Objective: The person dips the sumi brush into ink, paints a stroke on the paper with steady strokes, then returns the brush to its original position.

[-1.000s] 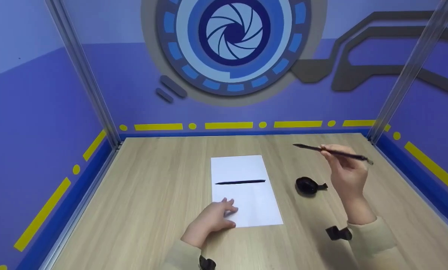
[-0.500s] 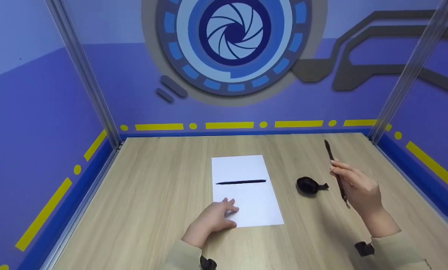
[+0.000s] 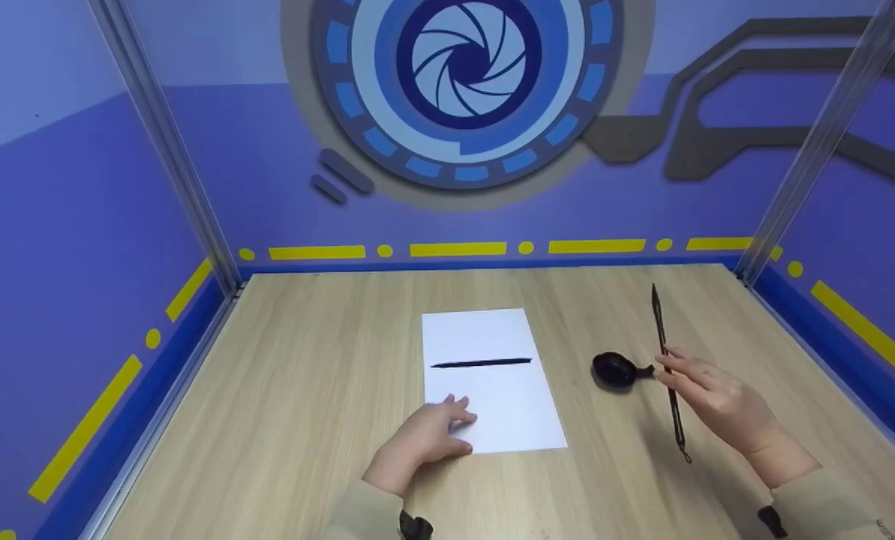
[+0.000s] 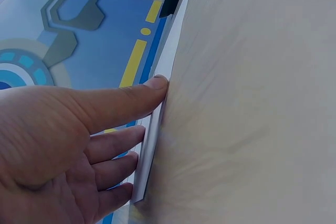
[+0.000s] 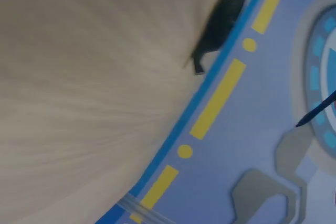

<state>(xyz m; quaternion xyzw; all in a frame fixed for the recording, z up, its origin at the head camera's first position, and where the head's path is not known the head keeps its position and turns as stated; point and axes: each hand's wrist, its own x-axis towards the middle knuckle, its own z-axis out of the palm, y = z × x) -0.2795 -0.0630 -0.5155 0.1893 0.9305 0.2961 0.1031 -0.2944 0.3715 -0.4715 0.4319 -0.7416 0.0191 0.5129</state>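
Observation:
A white sheet of paper (image 3: 492,334) lies on the wooden table, crossed by one thick horizontal black stroke (image 3: 481,364). My left hand (image 3: 428,431) rests on its lower left part, thumb at the near edge and fingers spread on the paper; the left wrist view shows the thumb (image 4: 149,92) across that edge. To the right of the paper, my right hand (image 3: 721,397) pinches a dark calligraphy brush (image 3: 659,315) by its handle, dark tip pointing away and hanging loop toward me. Just left of that hand sits a small black ink dish (image 3: 614,370) with a short handle.
Blue and purple printed panels (image 3: 342,225) wall the table at the back and both sides, with metal posts (image 3: 169,150) in the corners. Wood-grain tabletop (image 3: 304,360) stretches left of the paper.
My right hand has come down and toward the right, near the dish's handle. The brush has swung from pointing left to pointing away. The left hand and paper have stayed put.

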